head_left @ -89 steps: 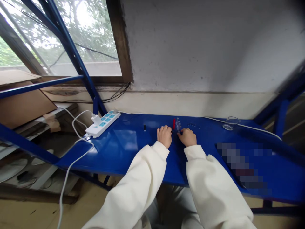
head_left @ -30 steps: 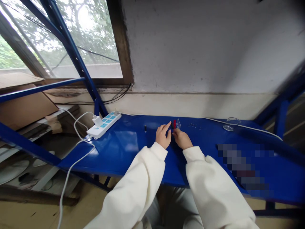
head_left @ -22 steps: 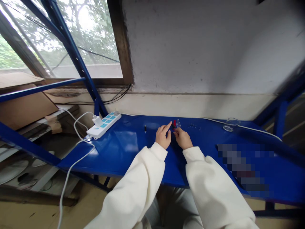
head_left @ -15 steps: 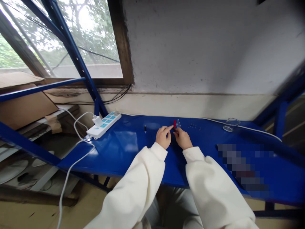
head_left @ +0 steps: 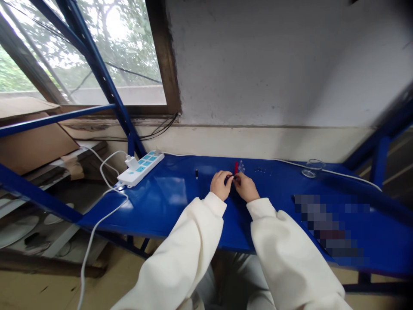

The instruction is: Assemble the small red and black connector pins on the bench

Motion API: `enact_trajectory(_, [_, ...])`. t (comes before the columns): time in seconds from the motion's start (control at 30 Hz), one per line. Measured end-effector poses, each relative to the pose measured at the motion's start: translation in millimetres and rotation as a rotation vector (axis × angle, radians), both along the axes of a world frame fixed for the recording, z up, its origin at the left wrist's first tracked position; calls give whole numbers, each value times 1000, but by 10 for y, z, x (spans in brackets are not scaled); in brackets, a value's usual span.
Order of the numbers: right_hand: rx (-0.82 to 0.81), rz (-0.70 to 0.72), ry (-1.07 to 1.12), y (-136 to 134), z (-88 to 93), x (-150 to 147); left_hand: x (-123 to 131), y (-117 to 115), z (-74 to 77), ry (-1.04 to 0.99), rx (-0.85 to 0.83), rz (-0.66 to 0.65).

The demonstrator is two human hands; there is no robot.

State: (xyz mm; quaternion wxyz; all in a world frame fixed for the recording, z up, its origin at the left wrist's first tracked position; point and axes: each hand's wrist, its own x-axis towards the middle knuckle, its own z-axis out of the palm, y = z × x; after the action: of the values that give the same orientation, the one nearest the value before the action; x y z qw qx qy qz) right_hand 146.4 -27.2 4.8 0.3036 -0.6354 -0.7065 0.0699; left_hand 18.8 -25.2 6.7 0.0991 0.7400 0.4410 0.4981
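My left hand (head_left: pixel 220 185) and my right hand (head_left: pixel 246 187) meet over the blue table, fingertips nearly touching. Between them is a small dark piece (head_left: pixel 229 176), pinched by the fingers of both hands; most of it is covered, so its kind does not show. Just beyond the fingertips stands a slim red piece (head_left: pixel 236 167), beside several clear tube-like pieces (head_left: pixel 241 165). Several tiny clear bits (head_left: pixel 260 170) lie to the right of these. Left of my hands, a small black cylinder with a pale lower end (head_left: pixel 196 173) stands upright.
A white power strip (head_left: pixel 142 169) with a plug and cable lies at the table's left end. Toward the right back is a clear glass dish (head_left: pixel 309 173) near a white cable (head_left: pixel 348 176). A blurred-out dark object (head_left: pixel 329 228) occupies the right front. Blue frame posts flank the table (head_left: pixel 167 215).
My left index finger, stretched toward the red piece before, has drawn back and curled in. The dark piece now sits between both hands' fingertips, and the red piece shows apart from them.
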Motion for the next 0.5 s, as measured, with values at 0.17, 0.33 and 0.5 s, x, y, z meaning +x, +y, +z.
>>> enact_trajectory(0.17, [-20, -8, -15, -25, 17, -14, 0, 7, -25, 37, 13, 20])
enact_trajectory(0.33, [-25, -28, -43, -42, 31, -21, 0, 25, -47, 38, 17, 3])
enact_trajectory(0.5, [-20, -36, -68, -41, 34, -18, 4, 34, -38, 54, -12, -5])
